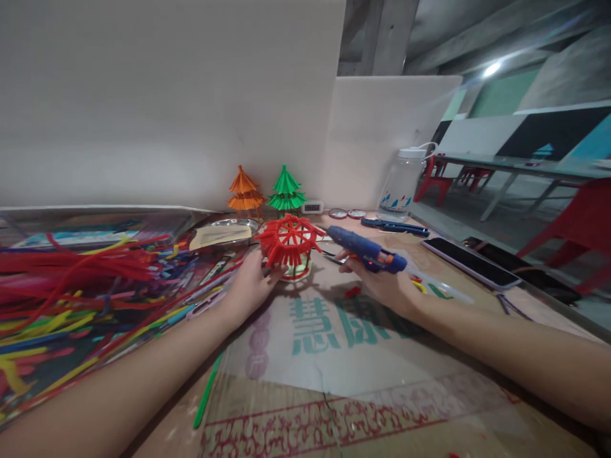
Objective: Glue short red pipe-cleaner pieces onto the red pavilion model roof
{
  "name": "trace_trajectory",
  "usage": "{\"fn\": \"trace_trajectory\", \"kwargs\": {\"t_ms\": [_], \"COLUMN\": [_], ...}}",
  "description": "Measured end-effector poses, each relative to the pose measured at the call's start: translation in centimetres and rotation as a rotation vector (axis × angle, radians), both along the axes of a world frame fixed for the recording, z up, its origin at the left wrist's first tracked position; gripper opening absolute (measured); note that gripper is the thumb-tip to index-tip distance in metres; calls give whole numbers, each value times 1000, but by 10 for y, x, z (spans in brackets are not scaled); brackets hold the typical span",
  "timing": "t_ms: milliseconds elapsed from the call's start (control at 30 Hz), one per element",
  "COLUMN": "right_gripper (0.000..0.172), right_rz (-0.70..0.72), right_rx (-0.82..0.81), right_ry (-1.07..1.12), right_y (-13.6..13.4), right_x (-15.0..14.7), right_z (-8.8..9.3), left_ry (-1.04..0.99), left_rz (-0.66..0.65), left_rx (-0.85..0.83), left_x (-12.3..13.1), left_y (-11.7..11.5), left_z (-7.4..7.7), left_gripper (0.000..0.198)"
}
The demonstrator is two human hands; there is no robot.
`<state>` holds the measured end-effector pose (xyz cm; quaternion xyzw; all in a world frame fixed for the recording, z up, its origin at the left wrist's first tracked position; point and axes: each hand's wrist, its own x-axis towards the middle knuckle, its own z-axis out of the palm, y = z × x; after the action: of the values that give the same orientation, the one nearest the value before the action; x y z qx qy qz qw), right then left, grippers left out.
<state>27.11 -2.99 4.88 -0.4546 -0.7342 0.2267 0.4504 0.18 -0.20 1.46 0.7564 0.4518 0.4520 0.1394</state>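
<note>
A small round pavilion model with a red pipe-cleaner roof (292, 236) stands in the middle of the table, its spoked top open in the centre. My left hand (255, 280) grips it low on its left side, though the roof hides some of the fingers. My right hand (377, 283) is closed around a blue hot glue gun (356, 243), whose nozzle points left at the roof, close to its right edge. By those fingers shows a thin silvery piece (333, 257) I cannot make out. A red scrap (353, 292) lies below on the plastic sheet.
Orange (245, 191) and green (285, 191) pipe-cleaner towers stand behind, near a metal dish (233, 226). Loose pipe cleaners (90, 286) crowd the left. A water bottle (400, 184), blue-handled tool (395, 227) and phone (471, 262) are at right. A green pipe cleaner (208, 391) lies in front.
</note>
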Motion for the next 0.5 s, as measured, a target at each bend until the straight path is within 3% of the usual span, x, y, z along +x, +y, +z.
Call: {"fn": "trace_trajectory", "kwargs": {"t_ms": [233,367,500], "right_gripper": [22,25,26], "right_rz": [48,79,27], "right_rx": [-8,-89,-53], "right_ry": [14,34,-19], "right_y": [4,-2,-4], "right_x": [-2,-2,-3], "right_z": [-13,-5,-3], "left_ry": [33,11,32], "left_rz": [121,95,121], "left_rx": [41,30,20], "left_x": [-11,-11,-9], "left_y": [12,11,7], "left_z": [-15,-13,-8], "left_gripper": [36,40,38]}}
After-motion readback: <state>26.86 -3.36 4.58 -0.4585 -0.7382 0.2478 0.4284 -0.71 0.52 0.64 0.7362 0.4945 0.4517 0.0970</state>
